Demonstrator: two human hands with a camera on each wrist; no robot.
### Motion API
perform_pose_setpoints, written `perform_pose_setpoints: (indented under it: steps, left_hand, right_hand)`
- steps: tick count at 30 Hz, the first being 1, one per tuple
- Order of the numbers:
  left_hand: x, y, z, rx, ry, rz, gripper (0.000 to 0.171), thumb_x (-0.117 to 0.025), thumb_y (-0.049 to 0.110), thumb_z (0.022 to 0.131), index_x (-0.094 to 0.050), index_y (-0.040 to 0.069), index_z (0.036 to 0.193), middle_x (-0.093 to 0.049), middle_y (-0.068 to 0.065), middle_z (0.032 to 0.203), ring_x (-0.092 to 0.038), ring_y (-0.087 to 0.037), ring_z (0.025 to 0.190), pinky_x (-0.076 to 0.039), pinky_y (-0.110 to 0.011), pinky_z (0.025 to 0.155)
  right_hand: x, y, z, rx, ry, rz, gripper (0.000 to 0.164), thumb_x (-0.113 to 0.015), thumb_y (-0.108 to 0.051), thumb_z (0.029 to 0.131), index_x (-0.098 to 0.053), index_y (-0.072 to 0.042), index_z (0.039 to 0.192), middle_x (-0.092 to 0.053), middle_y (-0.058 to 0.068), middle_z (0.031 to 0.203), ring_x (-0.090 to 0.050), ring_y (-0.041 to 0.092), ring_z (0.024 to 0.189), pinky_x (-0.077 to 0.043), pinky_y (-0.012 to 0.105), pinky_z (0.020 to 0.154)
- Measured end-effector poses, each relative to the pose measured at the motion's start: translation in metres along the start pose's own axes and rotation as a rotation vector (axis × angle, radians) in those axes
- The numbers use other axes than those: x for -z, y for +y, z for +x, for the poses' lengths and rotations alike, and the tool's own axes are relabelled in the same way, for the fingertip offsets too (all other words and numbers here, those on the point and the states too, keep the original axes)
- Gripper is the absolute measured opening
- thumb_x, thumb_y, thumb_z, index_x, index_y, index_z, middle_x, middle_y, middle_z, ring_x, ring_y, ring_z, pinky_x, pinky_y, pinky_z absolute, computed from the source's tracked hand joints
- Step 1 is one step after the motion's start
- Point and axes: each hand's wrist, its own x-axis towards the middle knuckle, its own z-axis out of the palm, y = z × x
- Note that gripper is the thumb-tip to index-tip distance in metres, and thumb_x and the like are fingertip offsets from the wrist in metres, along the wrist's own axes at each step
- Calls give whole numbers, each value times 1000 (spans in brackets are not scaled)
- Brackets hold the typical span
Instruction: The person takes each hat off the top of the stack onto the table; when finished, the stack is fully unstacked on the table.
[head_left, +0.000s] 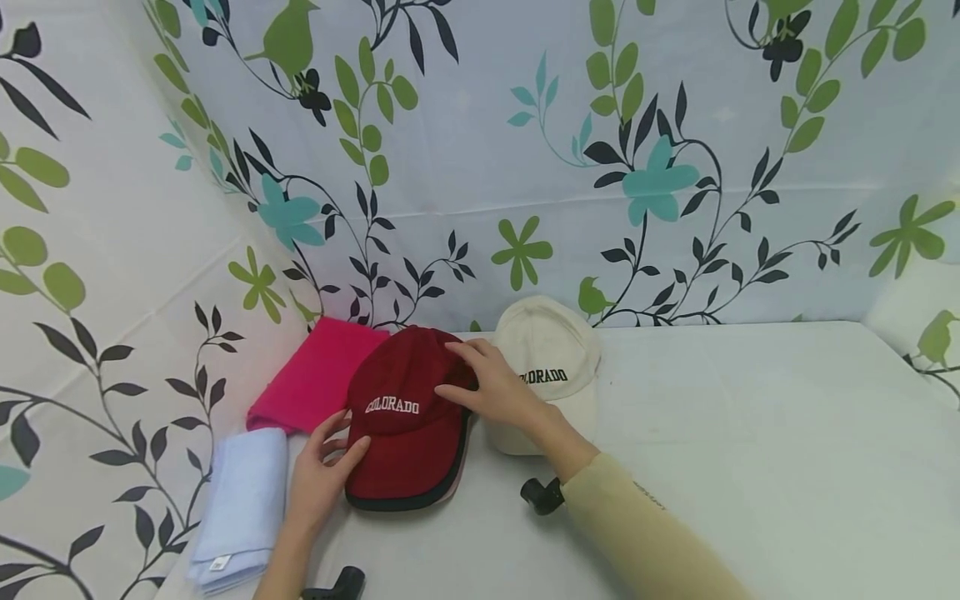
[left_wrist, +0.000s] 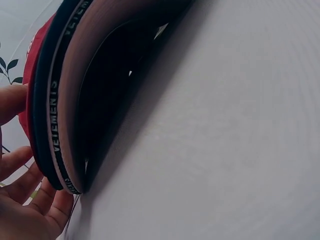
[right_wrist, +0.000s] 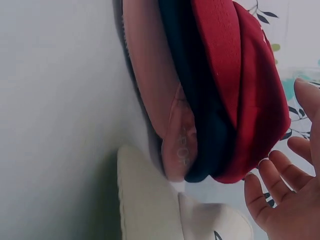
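A dark red cap (head_left: pixel 405 400) with white COLORADO lettering lies on top of a stack, its brim towards me. Under it show a dark blue cap (right_wrist: pixel 215 145) and a pink cap (right_wrist: pixel 150 70). My left hand (head_left: pixel 318 475) is at the stack's left side, with the thumb over the red brim and the fingers loosely bent along the edge. On the other side, my right hand (head_left: pixel 491 387) has its fingers spread beside the red crown. A cream cap (head_left: pixel 555 342) with dark lettering lies to the right, partly hidden by my right hand.
Behind the stack at left lies a folded bright pink cloth (head_left: pixel 318 375). A folded light blue cloth (head_left: pixel 243 500) is at the table's left side. Patterned fabric (head_left: pixel 450 167) hangs behind the white table (head_left: pixel 750 458). Black wrist devices (head_left: pixel 542 496) sit by both forearms.
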Motion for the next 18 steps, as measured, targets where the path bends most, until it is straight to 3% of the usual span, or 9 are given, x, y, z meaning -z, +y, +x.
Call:
perform_pose_setpoints:
  steps: [4, 13, 18]
  left_hand:
    - [2, 0, 0, 12, -7, 10, 64, -74, 21, 93, -46, 3, 148, -55, -17, 138, -55, -22, 106, -45, -8, 81]
    - [8, -5, 3, 77, -38, 25, 64, -73, 27, 95, -46, 3, 148, -56, -17, 134, -55, -7, 98, -47, -10, 80]
    - [12, -5, 4, 108, -69, 7, 64, -73, 28, 95, -46, 5, 148, -57, -17, 133, -58, -11, 104, -49, -14, 81]
  right_hand:
    - [-6, -1, 5, -10, -11, 2, 65, -71, -33, 95, -48, -7, 149, -50, 11, 140, -46, 24, 129, -45, 39, 105]
    - [-12, -2, 9, -50, -4, -17, 64, -70, -36, 95, -49, -5, 147, -51, 12, 135, -49, 24, 124, -44, 37, 105]
    - [-15, -2, 12, -69, 4, -42, 62, -69, -38, 96, -51, -4, 145, -51, 12, 130, -49, 23, 120, -45, 36, 103]
